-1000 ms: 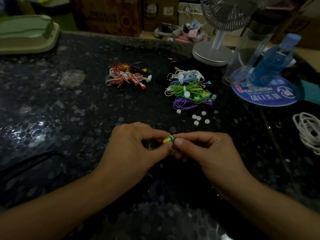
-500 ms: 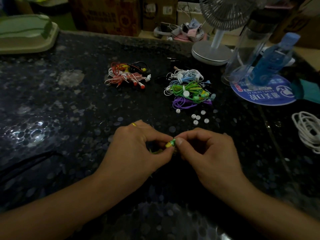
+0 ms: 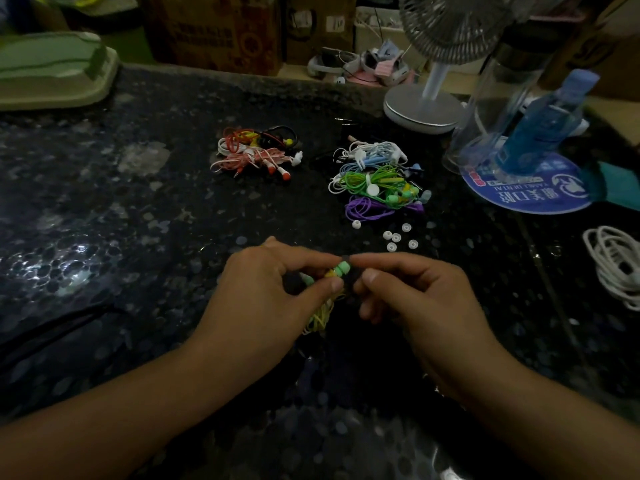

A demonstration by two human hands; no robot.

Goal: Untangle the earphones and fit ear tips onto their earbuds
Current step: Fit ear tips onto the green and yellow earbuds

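On the bench (image 3: pixel 145 216), two heaps of earphones lie side by side beyond the hands: the left heap (image 3: pixel 254 152) well apart from the right heap (image 3: pixel 379 178). Loose ear tips (image 3: pixel 396 237) lie just before the right heap. Nearer still, the left hand (image 3: pixel 273 289) and right hand (image 3: pixel 415 299) meet at an earbud (image 3: pixel 341 270) (its cable (image 3: pixel 320 317) hangs below it). Behind the right heap stands a fan (image 3: pixel 424 109); a bottle (image 3: pixel 540 129) stands right of it on a round mat (image 3: pixel 526 199). A coiled cord (image 3: pixel 616 265) lies at the far right, a tray (image 3: pixel 52 74) far left.
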